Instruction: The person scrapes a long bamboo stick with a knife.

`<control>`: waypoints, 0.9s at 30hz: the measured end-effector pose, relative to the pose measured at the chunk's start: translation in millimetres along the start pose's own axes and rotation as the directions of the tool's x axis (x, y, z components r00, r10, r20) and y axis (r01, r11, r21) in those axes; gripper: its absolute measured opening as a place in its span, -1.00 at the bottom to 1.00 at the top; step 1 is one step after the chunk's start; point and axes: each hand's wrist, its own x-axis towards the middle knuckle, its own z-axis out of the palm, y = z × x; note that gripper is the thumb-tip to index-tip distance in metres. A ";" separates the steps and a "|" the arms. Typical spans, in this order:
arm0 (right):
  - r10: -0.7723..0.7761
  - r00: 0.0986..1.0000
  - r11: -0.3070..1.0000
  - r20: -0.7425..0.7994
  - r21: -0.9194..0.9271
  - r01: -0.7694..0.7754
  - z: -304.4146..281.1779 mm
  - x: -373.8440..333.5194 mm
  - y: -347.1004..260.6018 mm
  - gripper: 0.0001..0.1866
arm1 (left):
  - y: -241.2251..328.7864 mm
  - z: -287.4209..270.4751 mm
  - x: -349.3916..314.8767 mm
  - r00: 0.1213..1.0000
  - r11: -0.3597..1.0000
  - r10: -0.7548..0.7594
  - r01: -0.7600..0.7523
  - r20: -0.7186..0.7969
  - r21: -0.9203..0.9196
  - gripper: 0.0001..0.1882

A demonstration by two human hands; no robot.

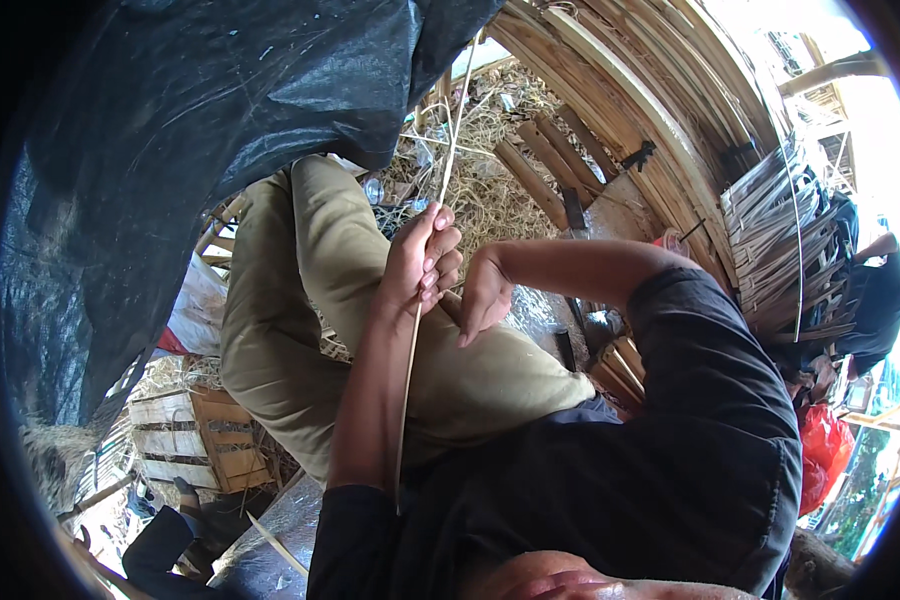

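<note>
A long, thin, pale strip (410, 370) that looks like split bamboo or cane runs from beside the dark sheet down along my left forearm to the sleeve. My left hand (425, 258) is closed around it above my thigh. Past the fist the strip seems to part into two strands. My right hand (484, 300) hangs from a bent wrist just right of the left one, over the khaki trousers (500, 385). Its fingers are curled together, and a small dark brown edge shows beside them. What they hold, if anything, is hidden.
A large black plastic sheet (170, 130) hangs at the left. Stacked wooden slats (660, 90) curve along the upper right, with straw-like shavings (480, 150) below. A bundle of strips (770, 240) and another person (875, 290) are at the right; a wooden crate (205, 440) stands lower left.
</note>
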 end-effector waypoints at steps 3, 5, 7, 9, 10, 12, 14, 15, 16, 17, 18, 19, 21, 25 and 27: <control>-0.136 0.958 0.980 0.252 0.179 0.092 -28.7 7.8 25.9 -0.63 | 1.5 -0.3 -1.1 1.000 1.000 0.002 -0.002 -0.016 0.023 -0.70; -0.378 0.779 0.890 0.500 0.427 0.158 -42.3 15.8 48.9 -0.56 | 2.0 1.8 5.6 1.000 1.000 -0.012 0.012 0.022 0.022 -0.70; -0.612 0.704 0.779 0.361 0.428 0.458 -39.2 28.2 66.5 -0.54 | 3.7 -0.7 6.5 1.000 1.000 -0.011 0.011 0.011 0.002 -0.70; -0.822 0.565 0.549 0.069 0.362 0.754 -12.0 37.4 70.9 -0.11 | 3.7 -5.4 3.9 1.000 1.000 0.001 -0.001 -0.010 -0.025 -0.70; -0.825 0.561 0.545 0.071 0.364 0.755 -0.3 30.8 68.1 -0.11 | 3.3 -3.4 5.3 1.000 1.000 -0.003 0.003 -0.014 -0.024 -0.70; -0.857 0.500 0.444 -0.121 0.318 0.838 22.3 20.3 61.0 0.08 | 1.4 -2.3 6.4 1.000 0.999 0.002 -0.003 -0.011 -0.033 -0.71; -0.800 0.533 0.464 -0.275 0.278 0.841 40.6 3.4 49.1 0.07 | -0.8 -1.6 9.0 1.000 0.999 0.002 -0.003 -0.020 -0.032 -0.71; -0.787 0.546 0.491 -0.288 0.245 0.836 42.7 -1.4 46.4 0.07 | -0.6 -3.8 8.9 1.000 1.000 0.007 -0.007 -0.012 -0.021 -0.70; -0.773 0.557 0.515 -0.304 0.213 0.831 45.3 -7.7 45.8 0.07 | -2.6 -4.4 9.5 1.000 1.000 0.008 -0.008 -0.002 -0.010 -0.68; -0.741 0.562 0.587 -0.368 0.052 0.808 49.6 -15.2 38.6 0.10 | -2.5 -3.7 7.4 1.000 1.000 0.004 -0.004 -0.014 -0.008 -0.68; -0.744 0.565 0.586 -0.358 0.058 0.809 48.0 -18.7 35.1 0.10 | -3.2 -3.9 5.6 1.000 1.000 0.006 -0.006 -0.027 -0.007 -0.68; -0.661 0.544 0.747 -0.517 -0.386 0.542 47.5 -21.4 32.4 0.11 | -5.0 -3.4 4.3 1.000 1.000 0.012 -0.012 -0.005 -0.003 -0.68; -0.721 0.308 0.599 -0.621 -0.782 -0.173 49.5 -20.8 24.0 0.12 | -6.5 -6.2 -0.3 0.999 0.999 0.023 -0.023 0.028 -0.022 -0.68; -0.782 0.281 0.362 -0.557 -0.772 -0.522 -14.2 -20.4 25.4 0.06 | -8.2 -7.1 1.7 1.000 1.000 0.023 -0.023 0.007 -0.022 -0.70; -0.590 0.210 0.540 -0.780 -0.574 -0.615 -29.1 -38.4 21.9 0.04 | -11.8 -4.2 6.5 0.999 0.999 0.012 -0.010 0.037 -0.032 -0.70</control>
